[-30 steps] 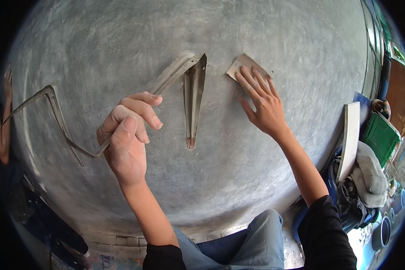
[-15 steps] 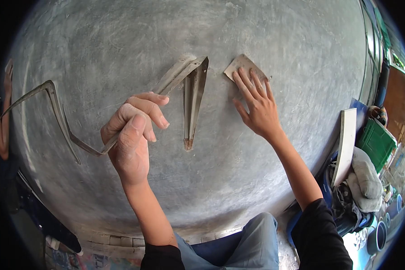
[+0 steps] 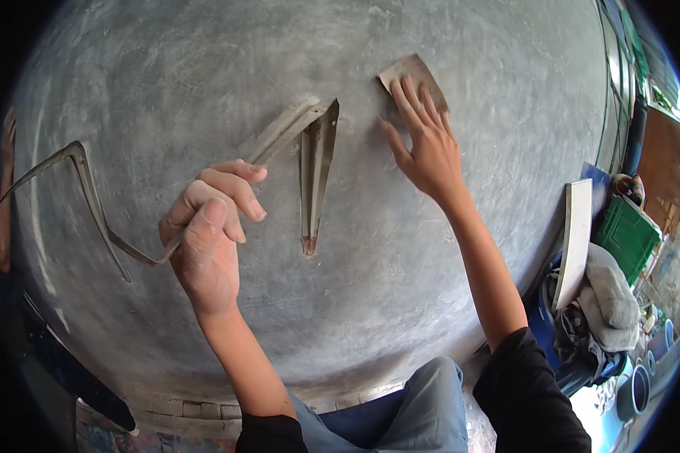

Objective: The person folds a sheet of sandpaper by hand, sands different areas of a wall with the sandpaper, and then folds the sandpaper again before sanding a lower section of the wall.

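Observation:
My left hand (image 3: 211, 234) is closed around the bar of a bent metal bracket (image 3: 279, 136), which runs behind the curled fingers; the exact grip is partly hidden. One tapered leg of the bracket points down just right of this hand, its tip rusty. My right hand (image 3: 428, 143) lies with spread fingers on a brown-grey sheet of sandpaper (image 3: 415, 69), holding it flat against the grey wall (image 3: 506, 136). The sheet's upper part shows beyond the fingertips, while the lower part is covered. The right fingers are slightly blurred.
A thinner bent metal strip (image 3: 91, 189) stands out from the wall at left. Another person's arm (image 3: 4, 204) shows at the left edge. To the right are a white board (image 3: 574, 241), a green crate (image 3: 629, 234), grey sacks (image 3: 610, 291) and a bucket (image 3: 633, 392).
My right hand has slid the sandpaper upward along the wall. My left hand keeps its hold on the bracket; the whole view has shifted slightly.

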Demonstrator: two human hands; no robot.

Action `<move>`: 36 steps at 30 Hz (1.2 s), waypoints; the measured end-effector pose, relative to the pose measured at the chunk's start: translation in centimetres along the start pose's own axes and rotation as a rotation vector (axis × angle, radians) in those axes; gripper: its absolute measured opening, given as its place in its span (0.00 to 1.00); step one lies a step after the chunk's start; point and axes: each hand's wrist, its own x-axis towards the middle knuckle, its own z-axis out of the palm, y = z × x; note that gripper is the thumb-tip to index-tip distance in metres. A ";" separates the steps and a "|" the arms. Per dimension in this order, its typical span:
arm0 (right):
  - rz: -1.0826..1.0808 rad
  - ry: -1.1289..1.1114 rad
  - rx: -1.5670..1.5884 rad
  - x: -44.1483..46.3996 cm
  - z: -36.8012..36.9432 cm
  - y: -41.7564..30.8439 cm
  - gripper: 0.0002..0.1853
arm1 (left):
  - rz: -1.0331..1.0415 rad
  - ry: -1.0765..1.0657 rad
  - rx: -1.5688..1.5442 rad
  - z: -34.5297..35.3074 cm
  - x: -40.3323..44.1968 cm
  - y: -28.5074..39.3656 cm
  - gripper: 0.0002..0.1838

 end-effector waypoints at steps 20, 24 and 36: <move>0.011 0.080 0.110 -1.6 1.4 -2.9 0.27 | 0.015 -0.041 -0.050 -0.3 0.0 -0.5 0.15; 0.008 0.115 0.145 -8.1 2.9 -1.9 0.26 | 0.001 -0.069 -0.074 -0.7 0.2 -0.6 0.16; 0.660 -0.566 1.028 -26.8 -2.1 -5.2 0.14 | -0.151 -0.197 -0.324 -3.7 2.3 0.1 0.17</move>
